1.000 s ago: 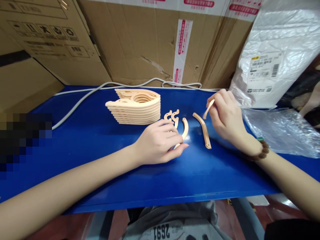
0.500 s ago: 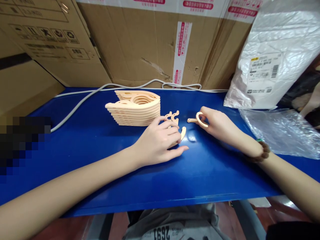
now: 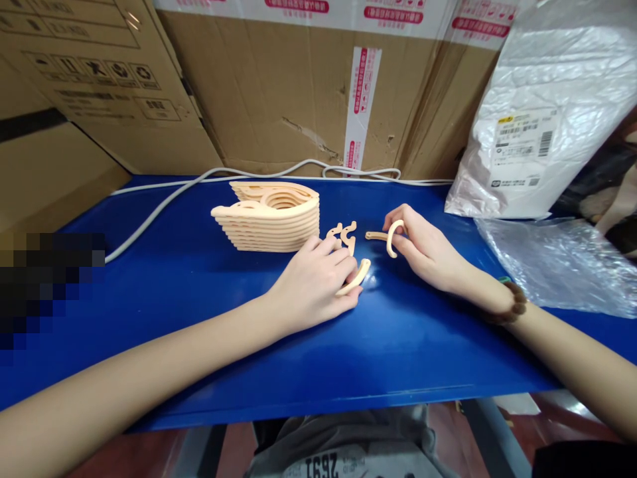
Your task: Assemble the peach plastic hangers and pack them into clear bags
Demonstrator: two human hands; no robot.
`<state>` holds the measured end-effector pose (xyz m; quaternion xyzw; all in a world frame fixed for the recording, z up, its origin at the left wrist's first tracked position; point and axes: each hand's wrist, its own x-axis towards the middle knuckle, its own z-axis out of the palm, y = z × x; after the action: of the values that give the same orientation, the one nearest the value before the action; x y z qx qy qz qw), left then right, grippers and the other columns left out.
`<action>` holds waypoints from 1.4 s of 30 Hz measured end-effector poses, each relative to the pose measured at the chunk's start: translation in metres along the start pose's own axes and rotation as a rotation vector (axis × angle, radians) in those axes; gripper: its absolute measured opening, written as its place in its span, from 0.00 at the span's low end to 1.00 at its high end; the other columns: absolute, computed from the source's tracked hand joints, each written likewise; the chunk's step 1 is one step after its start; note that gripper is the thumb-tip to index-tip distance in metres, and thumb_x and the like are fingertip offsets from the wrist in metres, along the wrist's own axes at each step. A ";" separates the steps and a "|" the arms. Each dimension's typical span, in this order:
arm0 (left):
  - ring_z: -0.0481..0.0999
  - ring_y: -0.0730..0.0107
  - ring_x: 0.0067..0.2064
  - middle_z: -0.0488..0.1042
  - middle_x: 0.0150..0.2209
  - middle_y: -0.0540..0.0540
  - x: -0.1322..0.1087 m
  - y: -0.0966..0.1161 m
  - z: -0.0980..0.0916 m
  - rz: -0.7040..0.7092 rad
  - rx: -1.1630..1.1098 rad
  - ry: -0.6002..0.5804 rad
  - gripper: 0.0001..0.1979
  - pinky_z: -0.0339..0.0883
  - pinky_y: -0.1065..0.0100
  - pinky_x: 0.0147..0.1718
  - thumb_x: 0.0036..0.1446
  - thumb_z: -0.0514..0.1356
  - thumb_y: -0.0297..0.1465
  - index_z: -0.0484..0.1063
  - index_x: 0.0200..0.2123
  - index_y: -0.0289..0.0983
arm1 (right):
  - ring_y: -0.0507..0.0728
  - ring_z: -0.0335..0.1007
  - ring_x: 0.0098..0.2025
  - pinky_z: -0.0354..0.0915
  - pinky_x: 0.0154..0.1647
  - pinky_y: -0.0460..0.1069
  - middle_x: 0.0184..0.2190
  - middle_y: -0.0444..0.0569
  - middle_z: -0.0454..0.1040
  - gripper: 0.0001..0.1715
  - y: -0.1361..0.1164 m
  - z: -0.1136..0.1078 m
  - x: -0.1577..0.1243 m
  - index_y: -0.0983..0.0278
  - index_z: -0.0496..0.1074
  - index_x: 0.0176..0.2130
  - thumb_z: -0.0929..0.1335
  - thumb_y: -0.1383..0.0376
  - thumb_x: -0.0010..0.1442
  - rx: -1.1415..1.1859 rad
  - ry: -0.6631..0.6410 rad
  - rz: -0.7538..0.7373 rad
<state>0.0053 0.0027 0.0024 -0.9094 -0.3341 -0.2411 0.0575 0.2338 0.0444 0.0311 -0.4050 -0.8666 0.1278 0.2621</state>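
My left hand (image 3: 318,282) is over the blue table, its thumb and fingers closed on a curved beige plastic piece (image 3: 359,275) whose rounded end sticks out to the right. My right hand (image 3: 418,242) pinches a beige plastic hook (image 3: 396,239); its straight stem with a small hole points left. Between the hands lie small curved beige pieces (image 3: 348,234), partly hidden by my left fingers. Left of them stands a neat stack of beige hanger arms (image 3: 271,226), close to my left fingertips.
Cardboard boxes (image 3: 279,86) stand along the back of the blue table (image 3: 249,372). A white cable (image 3: 169,199) runs along the rear edge. On the right are a white shipping bag (image 3: 547,86) and a clear plastic bag (image 3: 572,265).
My left thumb and fingers have closed on the curved piece. My right hand has shifted slightly left and turned the hook more upright. The stack has stayed put.
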 end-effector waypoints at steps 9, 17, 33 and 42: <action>0.73 0.66 0.32 0.75 0.29 0.46 0.000 0.000 -0.001 0.060 0.104 0.119 0.09 0.63 0.66 0.32 0.61 0.55 0.31 0.68 0.29 0.36 | 0.55 0.61 0.35 0.60 0.41 0.52 0.33 0.45 0.63 0.17 -0.010 -0.002 -0.003 0.60 0.69 0.30 0.61 0.59 0.69 0.289 0.139 0.151; 0.74 0.71 0.26 0.75 0.27 0.50 -0.003 0.004 -0.003 0.082 0.223 0.161 0.08 0.60 0.70 0.23 0.62 0.53 0.29 0.67 0.31 0.36 | 0.55 0.69 0.38 0.64 0.42 0.51 0.38 0.46 0.78 0.15 -0.011 0.002 -0.004 0.59 0.80 0.41 0.68 0.53 0.64 0.615 0.069 0.310; 0.79 0.68 0.28 0.79 0.34 0.46 -0.004 0.000 0.002 0.124 0.358 0.131 0.12 0.62 0.67 0.22 0.65 0.51 0.26 0.69 0.49 0.32 | 0.55 0.73 0.39 0.68 0.35 0.49 0.43 0.50 0.80 0.13 -0.003 0.006 -0.003 0.60 0.82 0.40 0.73 0.56 0.58 0.772 0.041 0.365; 0.79 0.68 0.28 0.80 0.31 0.47 -0.004 -0.002 0.001 0.054 0.281 0.175 0.12 0.58 0.69 0.19 0.66 0.52 0.33 0.72 0.44 0.33 | 0.50 0.69 0.31 0.65 0.29 0.46 0.33 0.44 0.76 0.24 -0.002 0.007 -0.001 0.61 0.70 0.49 0.76 0.63 0.53 0.957 0.108 0.420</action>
<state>0.0015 0.0026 -0.0001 -0.8765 -0.3338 -0.2688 0.2193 0.2286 0.0425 0.0257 -0.4111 -0.5964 0.5382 0.4309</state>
